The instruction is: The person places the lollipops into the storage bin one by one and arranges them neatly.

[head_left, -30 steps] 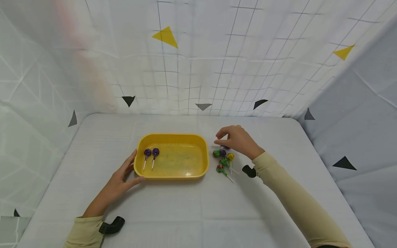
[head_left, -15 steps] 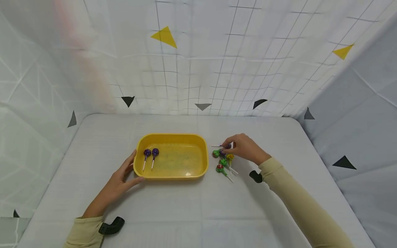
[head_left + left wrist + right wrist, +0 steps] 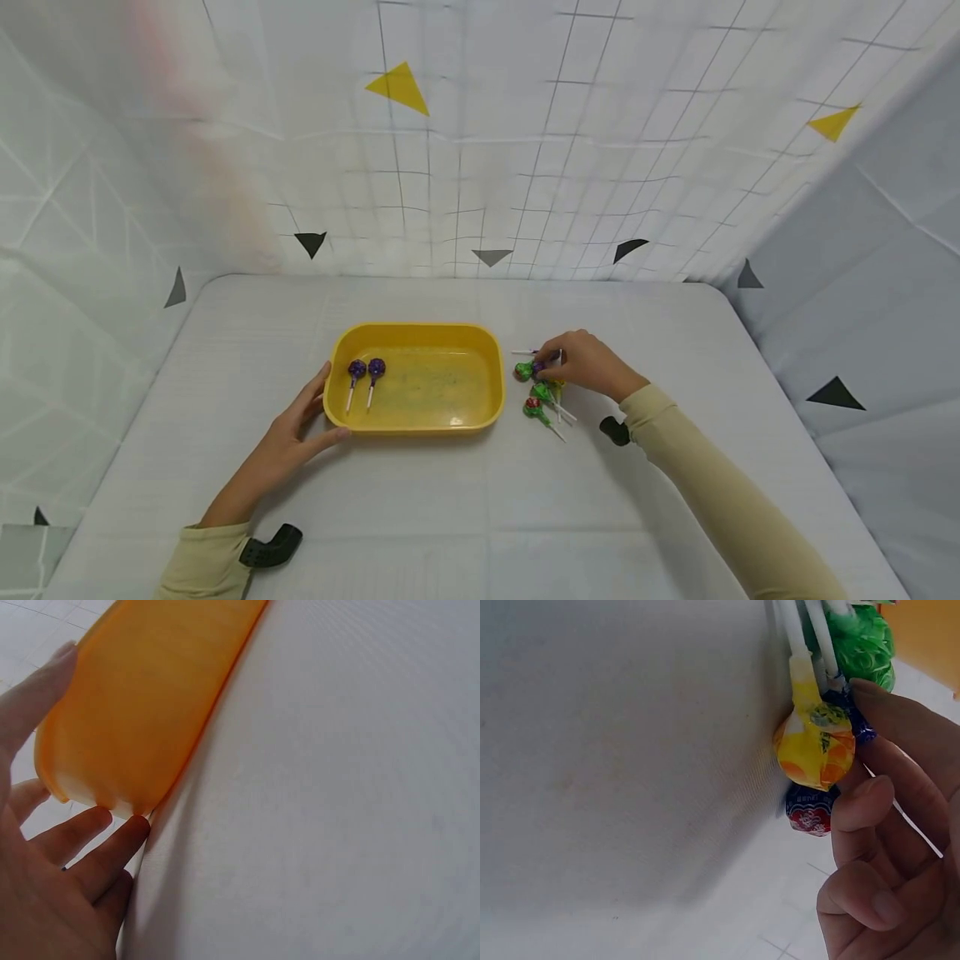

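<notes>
My left hand rests at the left end of a yellow tray; its fingertips touch the end wall, and the thumb lies along the near side. Two purple lollipops lie inside the tray at the left. Right of the tray, my right hand pinches a purple lollipop between thumb and forefinger, low over a small pile. Close to those fingers are a yellow lollipop, a green lollipop and a dark blue and red one. The hand partly hides the yellow lollipop from the head view.
A red and green lollipop lies at the near side of the pile, stick toward the lower right. White cloth covers the table. A gridded white sheet hangs behind it, with grey-white sheets at both sides.
My right hand has come down and nearer from above the far lollipop, onto the purple one in the pile. The left hand and tray have stayed in place.
</notes>
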The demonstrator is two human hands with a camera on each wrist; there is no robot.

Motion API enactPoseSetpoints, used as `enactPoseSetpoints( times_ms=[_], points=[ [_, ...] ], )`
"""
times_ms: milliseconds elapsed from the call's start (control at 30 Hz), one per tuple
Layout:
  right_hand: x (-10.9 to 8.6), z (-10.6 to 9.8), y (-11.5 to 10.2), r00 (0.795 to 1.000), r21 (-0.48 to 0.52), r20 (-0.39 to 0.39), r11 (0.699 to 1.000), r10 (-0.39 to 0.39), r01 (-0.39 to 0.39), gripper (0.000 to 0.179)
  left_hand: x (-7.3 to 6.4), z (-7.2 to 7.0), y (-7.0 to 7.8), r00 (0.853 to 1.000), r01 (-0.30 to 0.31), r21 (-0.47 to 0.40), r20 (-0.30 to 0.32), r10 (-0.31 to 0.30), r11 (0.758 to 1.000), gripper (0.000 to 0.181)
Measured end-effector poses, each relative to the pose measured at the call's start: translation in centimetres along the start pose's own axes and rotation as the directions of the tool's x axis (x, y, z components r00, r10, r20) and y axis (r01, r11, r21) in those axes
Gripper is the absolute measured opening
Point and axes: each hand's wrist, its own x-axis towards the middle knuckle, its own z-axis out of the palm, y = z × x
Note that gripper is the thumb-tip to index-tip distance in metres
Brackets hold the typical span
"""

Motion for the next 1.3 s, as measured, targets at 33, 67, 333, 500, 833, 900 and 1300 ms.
enactPoseSetpoints(
  times_ms=[33,67,333,500,833,900,1300],
  points=[
    [0.0,0.0,0.0,1.000,-0.001,0.001,1.000,0.002,-0.002,0.025,0.0,0.0,0.0,1.000,0.000,0.001,0.001,0.000,1.000,0.100],
    [0.0,0.0,0.0,1.000,-0.003,0.002,1.000,0.001,-0.001,0.025,0.0,0.0,0.0,1.000,-0.001,0.002,0.000,0.001,1.000,0.100],
    [0.3,0.2,0.3,1.000,-0.015,0.003,1.000,-0.009,0.009,0.025,0.0,0.0,0.1,1.000,0.005,0.001,0.001,-0.005,1.000,0.101],
    [0.3,0.1,0.4,1.000,-0.017,0.000,1.000,-0.025,0.025,0.024,0.0,0.0,0.1,1.000,0.005,0.001,0.000,-0.005,1.000,0.100],
    [-0.1,-0.7,0.1,1.000,0.013,-0.009,1.000,-0.002,0.003,0.022,0.0,0.0,0.1,1.000,0.011,-0.007,0.001,-0.011,1.000,0.101],
    [-0.2,-1.0,0.0,1.000,0.003,-0.014,1.000,-0.003,0.003,0.022,0.0,0.0,0.1,1.000,0.011,-0.005,0.000,-0.011,1.000,0.101],
    [-0.2,-2.1,-0.7,0.999,-0.004,-0.037,1.000,-0.027,0.027,0.021,0.0,0.0,0.2,1.000,0.009,0.000,-0.002,-0.009,1.000,0.101]
  ],
)
